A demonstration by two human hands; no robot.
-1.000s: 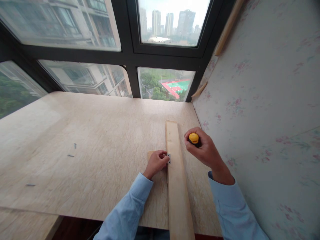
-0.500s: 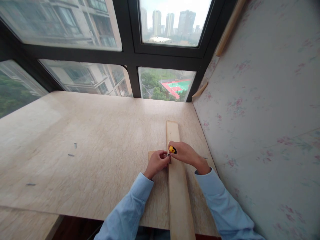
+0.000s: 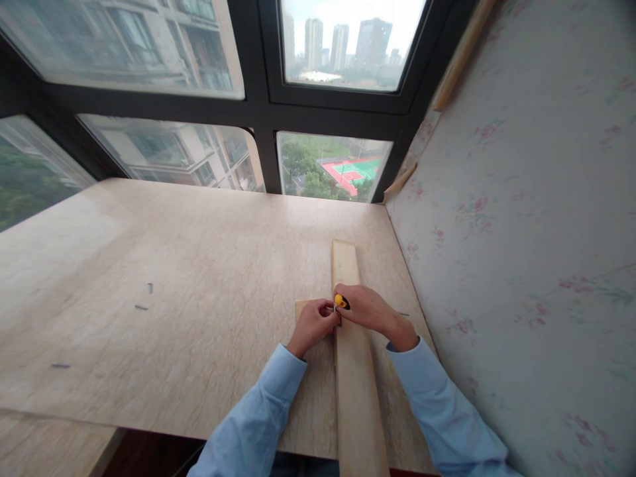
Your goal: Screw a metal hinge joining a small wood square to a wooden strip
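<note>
A long pale wooden plank (image 3: 354,384) lies lengthwise on the beige tabletop (image 3: 189,298), near the right wall. A shorter wooden piece (image 3: 300,307) butts against its left side. My left hand (image 3: 313,324) pinches a small metal bracket at that joint; the bracket is mostly hidden by my fingers. My right hand (image 3: 368,309) rests over the plank and grips a yellow-and-black screwdriver (image 3: 340,302), whose tip points down at the bracket.
Loose screws (image 3: 150,287) (image 3: 142,307) and another small dark piece (image 3: 60,365) lie on the table's left half. A floral-papered wall (image 3: 521,232) stands close on the right. Dark-framed windows (image 3: 258,119) run behind the table. The table's front edge is near my sleeves.
My right hand came in from the right of the plank and brought the screwdriver down onto the bracket beside my left hand. My left hand has stayed put.
</note>
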